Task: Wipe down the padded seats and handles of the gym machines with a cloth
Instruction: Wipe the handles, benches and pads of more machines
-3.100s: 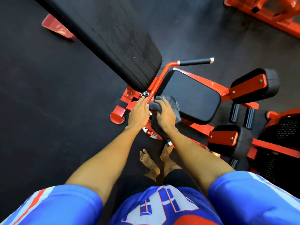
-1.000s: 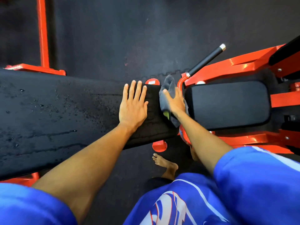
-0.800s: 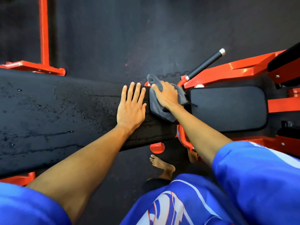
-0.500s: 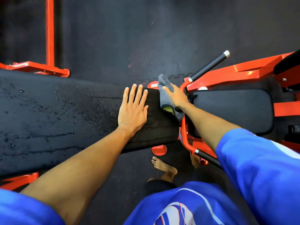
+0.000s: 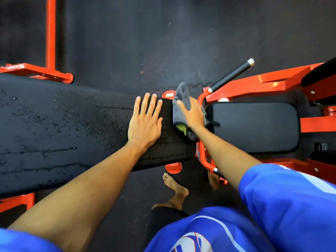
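A long black back pad (image 5: 72, 128), speckled with wet drops, runs in from the left. My left hand (image 5: 145, 122) rests flat on its right end, fingers straight and spread. Just to the right, my right hand (image 5: 192, 113) presses a grey cloth (image 5: 182, 93) with a yellow-green underside onto the pad's end edge, at the gap before the black seat pad (image 5: 254, 126). A black-gripped handle (image 5: 231, 75) on a red curved bar sticks up to the far right of the cloth.
The machine's red frame (image 5: 269, 82) surrounds the seat on the right. A second red frame (image 5: 49, 33) stands at the far left. Dark rubber flooring lies beyond. My bare foot (image 5: 174, 188) stands below the pad, beside the red curved bar (image 5: 204, 159).
My right hand has rubbed the cloth back and forth along the back pad's end, shifting slightly nearer and leftward. My left hand has stayed flat on the pad.
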Motion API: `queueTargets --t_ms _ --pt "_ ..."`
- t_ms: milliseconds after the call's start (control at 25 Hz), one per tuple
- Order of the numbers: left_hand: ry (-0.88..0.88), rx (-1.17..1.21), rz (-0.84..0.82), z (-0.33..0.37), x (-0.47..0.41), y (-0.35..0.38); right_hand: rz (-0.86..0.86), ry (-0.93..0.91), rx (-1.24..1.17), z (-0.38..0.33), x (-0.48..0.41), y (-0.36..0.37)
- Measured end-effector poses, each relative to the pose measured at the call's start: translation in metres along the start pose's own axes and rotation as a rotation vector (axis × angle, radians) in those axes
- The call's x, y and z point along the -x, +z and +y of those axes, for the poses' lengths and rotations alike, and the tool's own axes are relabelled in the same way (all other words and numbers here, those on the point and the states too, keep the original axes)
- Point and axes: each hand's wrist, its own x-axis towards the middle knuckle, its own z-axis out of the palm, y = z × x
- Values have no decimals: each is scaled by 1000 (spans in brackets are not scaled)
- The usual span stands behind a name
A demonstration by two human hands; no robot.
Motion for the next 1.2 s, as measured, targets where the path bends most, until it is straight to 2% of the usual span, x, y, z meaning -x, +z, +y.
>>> queueTargets --t_ms 40,120,240,320,440,520,600,680,760,840,960,1040,1120,1200 --pt "2 -5 2 0 -1 0 -20 121 -34 0 -14 -3" --pt "-1 -2 3 1 -1 -1 -54 226 -30 -13 -27 4" --pt "-1 -14 10 1 -2 0 64 106 43 -47 14 23" --pt "11 -23 -7 1 -2 -1 41 -16 57 -43 55 30" --pt "15 -31 -12 -1 -2 0 -8 -25 112 -5 82 27" --pt "11 -37 -5 -1 -2 0 25 117 35 6 56 15" --pt "17 -26 -8 -2 -2 -3 34 272 -172 4 19 7" --pt "23 -45 -7 -1 0 -1 26 339 -115 -7 3 7" --pt "26 -61 -14 -3 -2 -1 67 277 27 -21 24 21" --pt "35 -71 -37 -3 -1 0 50 122 92 -28 69 35" --pt "38 -87 -45 -1 -2 0 29 -45 157 13 111 43" --pt "38 -75 -40 -2 -3 -1 14 47 79 39 100 31" --pt "33 -68 -42 -3 -2 -2 0 283 -158 47 81 17" --pt "31 -82 -39 -1 -3 -2 29 350 -199 42 59 7"
